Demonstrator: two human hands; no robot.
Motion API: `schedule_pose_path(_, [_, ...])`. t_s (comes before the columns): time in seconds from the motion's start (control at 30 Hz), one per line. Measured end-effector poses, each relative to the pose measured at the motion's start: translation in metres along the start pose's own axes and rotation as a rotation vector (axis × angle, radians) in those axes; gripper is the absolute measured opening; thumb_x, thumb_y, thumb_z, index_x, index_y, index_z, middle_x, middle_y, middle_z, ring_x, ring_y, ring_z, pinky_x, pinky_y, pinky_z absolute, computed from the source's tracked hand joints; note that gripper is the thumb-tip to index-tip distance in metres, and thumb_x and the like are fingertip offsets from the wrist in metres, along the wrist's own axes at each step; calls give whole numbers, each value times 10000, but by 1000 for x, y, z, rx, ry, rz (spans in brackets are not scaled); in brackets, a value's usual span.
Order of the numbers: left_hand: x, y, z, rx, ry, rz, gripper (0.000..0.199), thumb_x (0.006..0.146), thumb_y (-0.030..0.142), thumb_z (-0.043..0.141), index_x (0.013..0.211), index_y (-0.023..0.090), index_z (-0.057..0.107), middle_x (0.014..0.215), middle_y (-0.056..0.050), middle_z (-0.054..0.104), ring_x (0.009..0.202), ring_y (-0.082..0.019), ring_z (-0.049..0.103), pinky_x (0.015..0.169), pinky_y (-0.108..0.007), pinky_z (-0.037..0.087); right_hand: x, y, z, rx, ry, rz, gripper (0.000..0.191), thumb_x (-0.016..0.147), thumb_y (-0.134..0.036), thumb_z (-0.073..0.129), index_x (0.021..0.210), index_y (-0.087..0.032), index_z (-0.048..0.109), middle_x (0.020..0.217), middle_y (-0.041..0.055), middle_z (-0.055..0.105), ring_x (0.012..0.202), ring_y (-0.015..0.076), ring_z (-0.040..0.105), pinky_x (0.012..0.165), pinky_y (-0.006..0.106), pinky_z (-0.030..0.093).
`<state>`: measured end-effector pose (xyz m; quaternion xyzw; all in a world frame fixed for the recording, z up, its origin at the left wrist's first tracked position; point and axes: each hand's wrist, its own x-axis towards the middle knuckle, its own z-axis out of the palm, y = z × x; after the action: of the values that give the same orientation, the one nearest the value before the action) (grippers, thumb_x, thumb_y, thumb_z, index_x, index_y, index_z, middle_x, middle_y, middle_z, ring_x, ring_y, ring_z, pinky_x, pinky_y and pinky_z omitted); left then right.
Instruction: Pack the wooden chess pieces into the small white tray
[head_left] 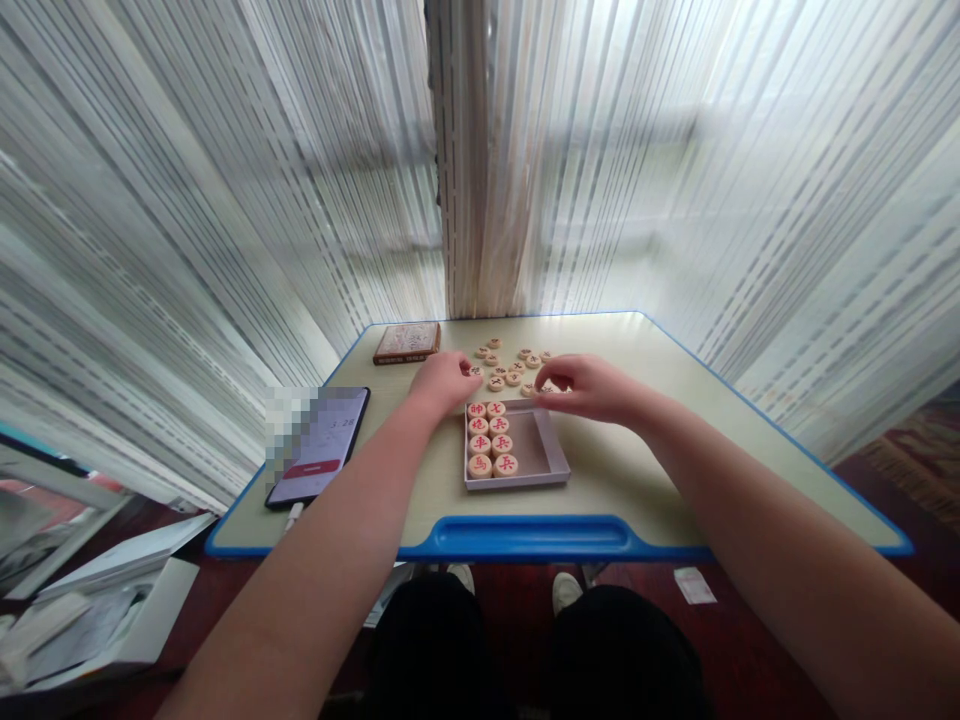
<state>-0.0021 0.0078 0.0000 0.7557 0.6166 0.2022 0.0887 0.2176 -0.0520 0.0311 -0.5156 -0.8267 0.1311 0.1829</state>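
Note:
Over the far middle of the table, my left hand [444, 382] is closed in a pinch at a Chinese chess piece [476, 371]. My right hand [592, 388] curves its thumb and fingers round another chess piece [548, 388] just behind the box; its fingers partly cover this piece. Between and beyond both hands lie several loose round pieces [515, 379]. A shallow open box [564, 465] sits in front of my hands. Two columns of pieces with red characters [501, 445] fill its left side, and its right side shows bare bottom.
A phone [330, 440] with a cable lies on the left, under my left forearm's side. Behind it is a brown patterned box [407, 343]. The table [637, 500] has a blue rim with a moulded groove [532, 536] at the front. Curtains [487, 200] hang right behind it.

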Motion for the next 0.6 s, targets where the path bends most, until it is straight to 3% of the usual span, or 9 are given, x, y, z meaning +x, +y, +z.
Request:
schedule_pose_path(0.17, [2,-4,3,56,-71,-16,294,701,384,604,882,182,717,911,-87,726,855,-234,648,734,-299,479,10,28,3,-25,338,147,225,757,-359,596,840,-165,676,786,47,590,674,151,518,630,284,392])
schedule_pose_path(0.27, [2,-5,3,37,-104,1,314,717,412,589,883,187,731,928,-93,728,864,-235,649,732,-300,470,11,32,6,90,423,168,265,776,-384,588,900,-161,661,906,77,597,709,157,544,675,305,437])
schedule_pose_path(0.33, [2,-4,3,19,-117,10,317,722,418,586,880,188,736,943,-90,729,862,-227,650,732,-294,467,9,26,6,151,336,106,258,758,-377,613,899,-166,661,929,76,599,742,163,552,686,302,451])
schedule_pose_path(0.5, [0,-2,1,-2,-126,13,320,703,418,604,868,180,741,929,-84,734,823,-211,648,706,-281,456,-2,0,2,56,-75,-75,166,692,-306,675,805,-185,683,883,49,594,808,179,559,723,302,452])
schedule_pose_path(0.6, [-1,0,0,6,-136,22,336,711,446,598,849,178,744,872,-81,735,782,-208,643,669,-279,449,-7,-12,1,-15,-163,-106,170,677,-323,697,791,-196,696,880,48,581,823,189,555,732,311,451])
